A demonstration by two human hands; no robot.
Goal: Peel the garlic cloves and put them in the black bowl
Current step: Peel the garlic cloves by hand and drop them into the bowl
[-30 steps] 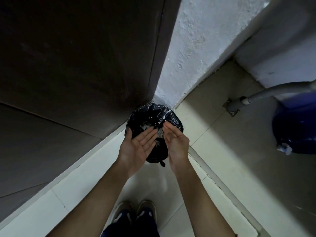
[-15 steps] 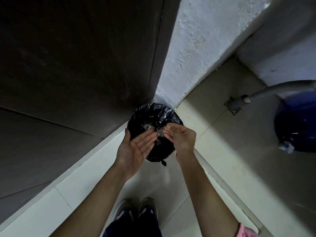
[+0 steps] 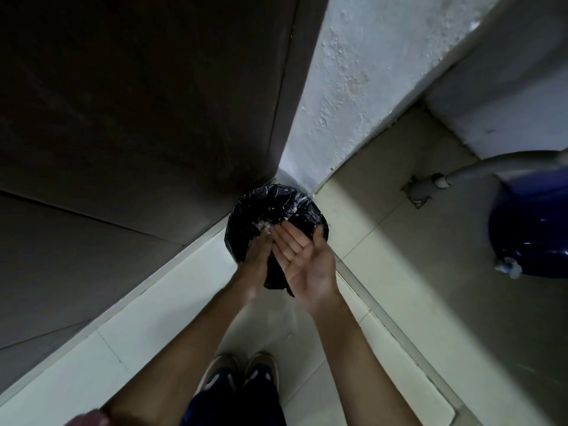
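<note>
Both my hands hover over a small bin lined with a black plastic bag point(image 3: 261, 207) that stands on the floor in a corner. My right hand point(image 3: 304, 256) lies palm up with straight fingers and holds nothing. My left hand point(image 3: 258, 253) is turned edge-on with its fingers stretched forward over the bin. A few pale scraps of garlic skin point(image 3: 261, 225) show at its fingertips inside the bag. No garlic cloves and no black bowl are in view.
A dark door point(image 3: 138, 103) rises on the left and a rough white wall point(image 3: 353, 87) stands behind the bin. A blue water container point(image 3: 531, 226) and a grey pipe point(image 3: 479, 172) sit at the right. My shoes point(image 3: 239, 373) stand on pale floor tiles.
My right hand has turned palm up and flat. My left hand has rolled from palm up to edge-on and slid forward over the bin.
</note>
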